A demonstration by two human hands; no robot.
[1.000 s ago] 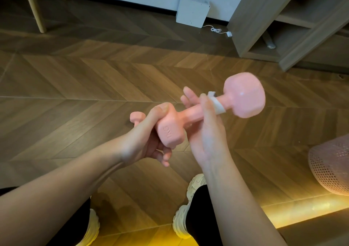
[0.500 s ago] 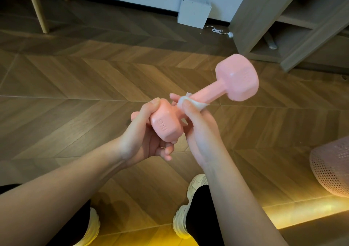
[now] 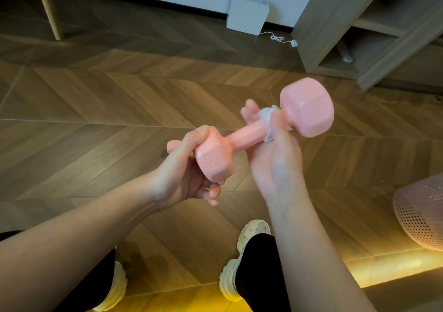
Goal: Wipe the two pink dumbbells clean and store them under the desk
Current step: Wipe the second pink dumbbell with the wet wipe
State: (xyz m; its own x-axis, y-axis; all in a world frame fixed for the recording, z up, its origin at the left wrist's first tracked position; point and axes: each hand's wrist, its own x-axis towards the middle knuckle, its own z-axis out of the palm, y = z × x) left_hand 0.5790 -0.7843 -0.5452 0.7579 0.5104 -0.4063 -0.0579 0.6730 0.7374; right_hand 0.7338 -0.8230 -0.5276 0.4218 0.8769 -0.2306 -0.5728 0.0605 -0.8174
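Cream chunky sneakers (image 3: 242, 261) and black trouser legs stand nearest on the herringbone wood floor (image 3: 100, 110). Above them, held in mid-air, is a pink dumbbell (image 3: 249, 135): the left hand (image 3: 189, 167) is closed around its near head, marked 1KG, while the right hand (image 3: 275, 158) pinches a white wipe (image 3: 268, 120) around the handle just beside the far head. A pink mesh basket (image 3: 422, 215) sits at the right edge. Farther off stand a wooden shelf unit (image 3: 335, 24) and a white box (image 3: 247, 15) against the wall.
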